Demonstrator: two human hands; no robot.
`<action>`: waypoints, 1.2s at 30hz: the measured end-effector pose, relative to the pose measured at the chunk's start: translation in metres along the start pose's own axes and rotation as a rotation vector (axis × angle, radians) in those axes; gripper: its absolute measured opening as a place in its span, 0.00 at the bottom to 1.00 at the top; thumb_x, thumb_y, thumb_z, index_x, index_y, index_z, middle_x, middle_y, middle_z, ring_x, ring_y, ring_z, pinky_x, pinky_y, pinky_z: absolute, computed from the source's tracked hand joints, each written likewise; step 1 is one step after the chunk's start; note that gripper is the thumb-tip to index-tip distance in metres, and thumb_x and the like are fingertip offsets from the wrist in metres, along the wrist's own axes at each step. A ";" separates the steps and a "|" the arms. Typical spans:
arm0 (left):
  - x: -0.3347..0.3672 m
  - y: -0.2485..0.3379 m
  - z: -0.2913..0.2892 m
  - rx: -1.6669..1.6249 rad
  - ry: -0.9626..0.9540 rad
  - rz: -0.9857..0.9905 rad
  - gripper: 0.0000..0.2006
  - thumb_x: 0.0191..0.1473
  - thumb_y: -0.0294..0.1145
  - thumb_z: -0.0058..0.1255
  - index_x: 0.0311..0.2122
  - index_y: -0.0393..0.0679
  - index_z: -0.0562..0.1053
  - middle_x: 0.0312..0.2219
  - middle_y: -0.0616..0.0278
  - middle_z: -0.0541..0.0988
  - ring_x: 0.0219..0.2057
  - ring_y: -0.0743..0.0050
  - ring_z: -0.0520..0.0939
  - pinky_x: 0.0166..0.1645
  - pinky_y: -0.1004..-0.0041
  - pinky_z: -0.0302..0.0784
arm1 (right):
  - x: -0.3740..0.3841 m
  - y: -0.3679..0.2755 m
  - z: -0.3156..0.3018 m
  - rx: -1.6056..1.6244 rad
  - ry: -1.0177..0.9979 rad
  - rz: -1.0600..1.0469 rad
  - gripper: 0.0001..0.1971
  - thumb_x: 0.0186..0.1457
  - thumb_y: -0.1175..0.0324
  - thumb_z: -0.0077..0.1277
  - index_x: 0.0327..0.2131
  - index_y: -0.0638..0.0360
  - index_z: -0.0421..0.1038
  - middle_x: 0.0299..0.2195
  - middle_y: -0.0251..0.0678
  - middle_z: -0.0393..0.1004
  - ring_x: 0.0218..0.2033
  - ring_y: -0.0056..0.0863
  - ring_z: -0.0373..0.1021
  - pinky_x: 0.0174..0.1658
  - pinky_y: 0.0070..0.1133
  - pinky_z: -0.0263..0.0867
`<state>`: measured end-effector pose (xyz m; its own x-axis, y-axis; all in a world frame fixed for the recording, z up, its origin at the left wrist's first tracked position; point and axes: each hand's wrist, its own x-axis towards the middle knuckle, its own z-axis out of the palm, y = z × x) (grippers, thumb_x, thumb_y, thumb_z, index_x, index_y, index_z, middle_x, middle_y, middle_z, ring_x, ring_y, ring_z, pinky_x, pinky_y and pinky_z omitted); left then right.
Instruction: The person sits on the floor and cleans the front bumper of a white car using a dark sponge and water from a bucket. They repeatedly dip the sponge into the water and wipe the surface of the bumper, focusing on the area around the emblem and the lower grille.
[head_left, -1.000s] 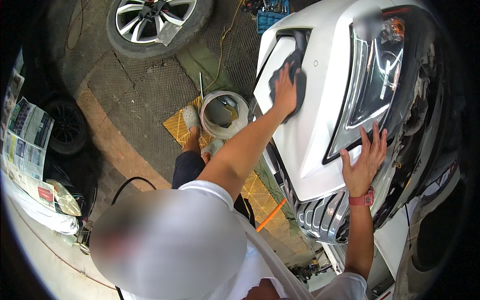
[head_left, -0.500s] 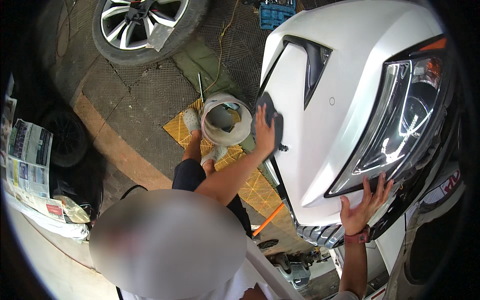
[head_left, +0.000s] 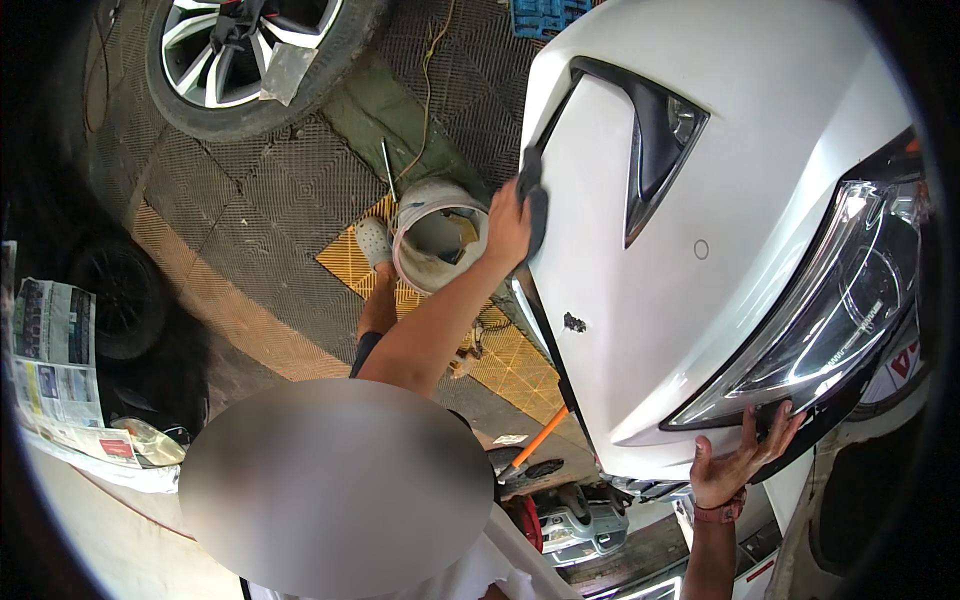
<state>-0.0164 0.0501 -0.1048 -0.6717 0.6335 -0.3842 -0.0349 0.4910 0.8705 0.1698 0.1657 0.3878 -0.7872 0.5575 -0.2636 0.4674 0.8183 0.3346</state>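
A white car bumper (head_left: 640, 345) fills the right half of the view, with a clear headlight (head_left: 845, 310) at its right. My left hand (head_left: 509, 225) is closed round a dark grey cloth (head_left: 537, 212), pressed against the bumper's left edge. Part of the cloth is hidden behind the fingers. On the bumper's surface, a small dark chipped mark (head_left: 574, 322) and a faint drawn circle (head_left: 701, 249) show. My right hand (head_left: 735, 462), a red watch at its wrist, rests with spread fingers at the headlight's lower edge and holds nothing.
A pale bucket (head_left: 403, 258) with things inside stands by my foot in a grey clog (head_left: 372, 242). At the upper left lies a loose wheel (head_left: 235, 122). A blue tool case (head_left: 548, 18) is at the top, and an orange bar (head_left: 540, 438) lies below the bumper.
My left hand has slid the cloth from the bumper's face beside the chipped mark up to its left edge, uncovering more of the surface. My right hand stays by the headlight. The view has shifted.
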 end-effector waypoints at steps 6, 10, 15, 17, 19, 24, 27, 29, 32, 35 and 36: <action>0.104 0.042 0.001 -0.158 0.207 0.041 0.27 0.71 0.44 0.45 0.69 0.43 0.64 0.66 0.41 0.69 0.66 0.37 0.69 0.70 0.50 0.61 | -0.004 -0.002 -0.003 -0.033 -0.013 0.010 0.38 0.66 0.31 0.43 0.68 0.47 0.63 0.75 0.52 0.47 0.76 0.64 0.36 0.71 0.66 0.40; 0.233 0.057 0.010 0.315 -0.087 0.053 0.37 0.69 0.55 0.45 0.78 0.68 0.45 0.76 0.48 0.51 0.74 0.36 0.56 0.74 0.48 0.60 | 0.007 0.006 -0.001 -0.073 0.032 -0.039 0.39 0.66 0.31 0.42 0.68 0.49 0.63 0.74 0.53 0.48 0.76 0.64 0.40 0.70 0.65 0.42; 0.177 0.032 -0.001 0.086 -0.266 -0.047 0.45 0.66 0.45 0.54 0.78 0.56 0.41 0.66 0.38 0.68 0.64 0.33 0.73 0.67 0.51 0.71 | -0.003 -0.002 -0.002 -0.096 -0.008 0.028 0.39 0.66 0.31 0.42 0.67 0.52 0.64 0.74 0.53 0.48 0.76 0.64 0.41 0.71 0.64 0.43; 0.125 0.005 0.000 0.090 -0.247 -0.248 0.42 0.64 0.41 0.52 0.77 0.52 0.45 0.58 0.32 0.75 0.58 0.32 0.78 0.64 0.49 0.73 | 0.000 -0.006 -0.005 -0.046 0.021 0.020 0.36 0.65 0.36 0.50 0.65 0.51 0.66 0.74 0.51 0.49 0.76 0.63 0.41 0.72 0.63 0.42; 0.077 -0.032 -0.005 0.191 -0.381 -0.347 0.40 0.62 0.50 0.49 0.75 0.47 0.54 0.59 0.32 0.75 0.60 0.33 0.77 0.66 0.52 0.71 | 0.000 -0.007 -0.002 -0.028 0.067 0.036 0.35 0.63 0.37 0.56 0.64 0.48 0.69 0.74 0.48 0.50 0.76 0.62 0.40 0.72 0.65 0.42; -0.006 -0.050 -0.085 0.275 -0.652 -0.432 0.36 0.62 0.49 0.52 0.71 0.45 0.61 0.60 0.38 0.76 0.61 0.38 0.77 0.65 0.51 0.72 | 0.004 -0.012 0.002 0.072 0.140 0.031 0.32 0.59 0.51 0.65 0.62 0.53 0.71 0.73 0.44 0.58 0.76 0.55 0.45 0.74 0.55 0.43; -0.056 -0.064 -0.126 0.115 -0.597 -0.502 0.45 0.65 0.57 0.54 0.75 0.40 0.53 0.64 0.41 0.73 0.63 0.42 0.76 0.65 0.53 0.73 | 0.001 -0.017 -0.007 0.025 0.136 0.065 0.29 0.60 0.53 0.63 0.62 0.51 0.71 0.73 0.39 0.58 0.76 0.51 0.46 0.75 0.50 0.44; -0.086 -0.040 -0.157 0.152 -0.578 -0.636 0.48 0.63 0.57 0.59 0.76 0.40 0.51 0.66 0.41 0.70 0.64 0.46 0.76 0.63 0.57 0.76 | -0.003 -0.018 -0.003 -0.021 0.145 0.110 0.30 0.60 0.54 0.63 0.63 0.50 0.71 0.73 0.37 0.59 0.77 0.48 0.47 0.75 0.47 0.45; -0.138 -0.027 -0.191 -0.093 -0.595 -0.719 0.43 0.65 0.54 0.58 0.74 0.41 0.55 0.63 0.47 0.73 0.60 0.52 0.79 0.61 0.59 0.79 | -0.008 -0.026 -0.012 0.035 0.319 0.130 0.29 0.59 0.57 0.64 0.62 0.52 0.72 0.72 0.37 0.60 0.76 0.44 0.50 0.74 0.43 0.48; -0.167 -0.039 -0.214 -0.289 -0.639 -0.771 0.37 0.66 0.52 0.57 0.71 0.41 0.59 0.60 0.50 0.75 0.56 0.56 0.81 0.58 0.60 0.81 | -0.016 -0.074 -0.023 0.153 0.614 0.181 0.29 0.58 0.60 0.66 0.62 0.52 0.72 0.69 0.40 0.65 0.71 0.45 0.57 0.70 0.42 0.54; -0.175 -0.041 -0.221 -0.356 -0.664 -0.762 0.36 0.67 0.51 0.56 0.70 0.42 0.60 0.59 0.51 0.76 0.54 0.56 0.82 0.57 0.60 0.82 | -0.024 -0.110 -0.016 0.266 0.668 0.238 0.29 0.57 0.62 0.67 0.61 0.54 0.73 0.64 0.42 0.69 0.67 0.47 0.61 0.69 0.41 0.56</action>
<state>-0.0610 -0.2134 -0.0053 0.1514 0.4851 -0.8613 -0.5611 0.7595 0.3292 0.1307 0.0605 0.3722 -0.6896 0.5892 0.4211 0.6701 0.7396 0.0624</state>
